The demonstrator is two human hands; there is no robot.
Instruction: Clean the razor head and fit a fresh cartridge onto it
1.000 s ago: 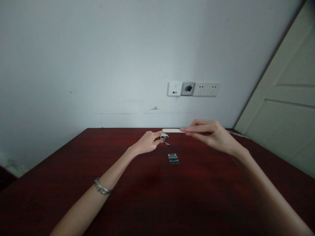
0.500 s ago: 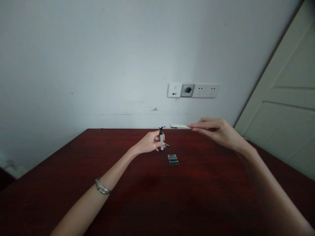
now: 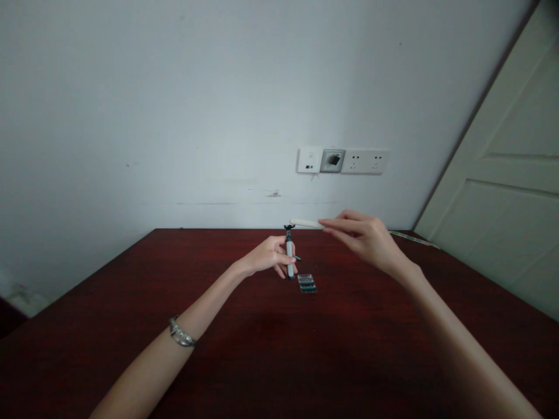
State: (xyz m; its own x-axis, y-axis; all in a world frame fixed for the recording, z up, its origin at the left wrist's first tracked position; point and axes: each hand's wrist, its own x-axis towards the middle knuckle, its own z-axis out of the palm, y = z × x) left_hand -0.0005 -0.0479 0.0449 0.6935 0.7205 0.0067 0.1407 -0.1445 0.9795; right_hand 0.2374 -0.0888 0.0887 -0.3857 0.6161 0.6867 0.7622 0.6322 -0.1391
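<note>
A razor [image 3: 290, 259] with a pale grey handle and a black head stands nearly upright in my left hand [image 3: 273, 256], whose fingers are closed around the handle. My right hand [image 3: 360, 233] pinches a white toothbrush [image 3: 305, 223] and holds it roughly level. Its head end lies right at the top of the razor; whether they touch I cannot tell. The bristles are not clear now. A small green piece [image 3: 297, 258] shows just behind my left fingers, mostly hidden. Below the hands, a clear plastic blade case [image 3: 307, 283] with green cartridges lies on the table.
The dark red wooden table [image 3: 271, 349] reaches back to a white wall. Sockets and switch plates [image 3: 343, 161] are on the wall above it. A pale panelled door [image 3: 502, 192] stands at the right, and a thin pale strip [image 3: 414, 238] lies along the table's back right edge.
My right hand has moved left, bringing the toothbrush head to the razor's head. The razor has shifted slightly right and lower, tilting a little, still in my left hand.
</note>
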